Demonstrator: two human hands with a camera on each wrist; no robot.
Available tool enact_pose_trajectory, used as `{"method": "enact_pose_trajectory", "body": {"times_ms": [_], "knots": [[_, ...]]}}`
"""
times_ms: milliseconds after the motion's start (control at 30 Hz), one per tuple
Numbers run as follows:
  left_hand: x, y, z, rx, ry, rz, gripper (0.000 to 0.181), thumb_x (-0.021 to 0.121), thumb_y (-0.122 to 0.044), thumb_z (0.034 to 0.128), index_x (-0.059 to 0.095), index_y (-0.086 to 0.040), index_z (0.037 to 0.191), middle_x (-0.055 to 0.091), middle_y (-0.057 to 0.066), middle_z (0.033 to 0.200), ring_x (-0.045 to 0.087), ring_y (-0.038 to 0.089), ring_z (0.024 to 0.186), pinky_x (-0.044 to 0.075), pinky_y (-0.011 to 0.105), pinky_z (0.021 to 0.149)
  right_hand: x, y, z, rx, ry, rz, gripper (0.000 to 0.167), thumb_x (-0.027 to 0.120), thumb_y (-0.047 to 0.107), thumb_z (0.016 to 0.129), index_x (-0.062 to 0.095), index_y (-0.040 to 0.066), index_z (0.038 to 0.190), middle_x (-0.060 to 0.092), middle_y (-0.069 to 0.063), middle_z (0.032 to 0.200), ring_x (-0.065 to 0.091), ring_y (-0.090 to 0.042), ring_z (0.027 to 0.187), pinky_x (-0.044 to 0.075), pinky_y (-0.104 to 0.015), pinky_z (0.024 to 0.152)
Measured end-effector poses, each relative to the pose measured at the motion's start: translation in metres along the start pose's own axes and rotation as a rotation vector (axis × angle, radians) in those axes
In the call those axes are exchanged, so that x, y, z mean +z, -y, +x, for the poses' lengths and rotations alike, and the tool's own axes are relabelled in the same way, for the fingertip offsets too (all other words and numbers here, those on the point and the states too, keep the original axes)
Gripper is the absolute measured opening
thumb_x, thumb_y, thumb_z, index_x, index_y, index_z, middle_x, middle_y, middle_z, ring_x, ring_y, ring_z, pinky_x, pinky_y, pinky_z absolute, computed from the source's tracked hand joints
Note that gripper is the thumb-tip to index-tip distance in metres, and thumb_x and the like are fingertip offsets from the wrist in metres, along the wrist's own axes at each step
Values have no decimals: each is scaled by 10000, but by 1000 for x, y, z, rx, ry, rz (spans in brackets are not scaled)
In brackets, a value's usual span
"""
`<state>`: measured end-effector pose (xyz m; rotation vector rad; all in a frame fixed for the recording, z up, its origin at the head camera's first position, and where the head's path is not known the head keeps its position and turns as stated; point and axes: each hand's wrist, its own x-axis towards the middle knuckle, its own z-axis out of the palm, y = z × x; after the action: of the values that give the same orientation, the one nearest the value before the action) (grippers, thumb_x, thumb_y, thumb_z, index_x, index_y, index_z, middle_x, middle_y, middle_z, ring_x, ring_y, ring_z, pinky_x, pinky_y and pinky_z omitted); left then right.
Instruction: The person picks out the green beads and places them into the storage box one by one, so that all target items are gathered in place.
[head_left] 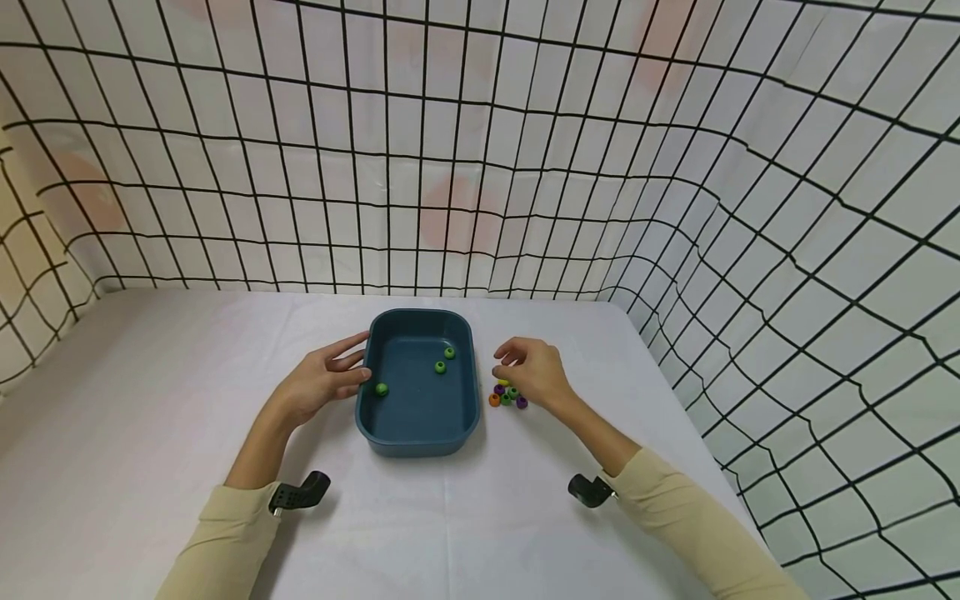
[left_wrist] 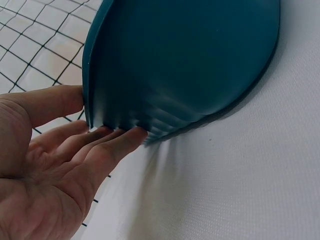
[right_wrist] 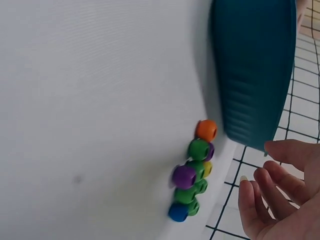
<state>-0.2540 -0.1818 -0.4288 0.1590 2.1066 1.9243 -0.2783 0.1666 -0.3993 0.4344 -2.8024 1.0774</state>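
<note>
Black grid netting (head_left: 423,98) over a pale backdrop, then a white-covered table (head_left: 112,417). Blue bin (head_left: 420,421) sits on it, and the left hand (head_left: 318,383) just touches its side, fingers nearly straight. Right hand (head_left: 536,372) is loosely bent, nothing gripped, blocking part of the bead pile (head_left: 506,399) right of the bin. Three green beads (head_left: 440,367) inside. Right wrist cam catches a blue bead (right_wrist: 178,212) the head view hides.

A white-covered counter (head_left: 135,417) stands before pale sheeting (head_left: 335,177), which also rises on the right, with black mesh (head_left: 388,206) in front. Faint reddish patches (head_left: 459,218) tint the back; the far left looks yellowish. Shadows fall softly.
</note>
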Motion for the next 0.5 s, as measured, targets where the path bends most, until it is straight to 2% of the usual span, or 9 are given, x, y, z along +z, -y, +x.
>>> {"method": "enact_pose_trajectory", "body": {"times_ms": [500], "knots": [[0, 0, 0, 4, -1, -4, 754, 644, -48, 982, 261, -155, 1623, 273, 218, 1637, 409, 383, 1450, 579, 306, 949, -1, -19, -18, 77, 50, 3, 190, 808, 86, 826, 766, 41, 1006, 744, -67, 873, 662, -172, 769, 521, -272, 630]]}}
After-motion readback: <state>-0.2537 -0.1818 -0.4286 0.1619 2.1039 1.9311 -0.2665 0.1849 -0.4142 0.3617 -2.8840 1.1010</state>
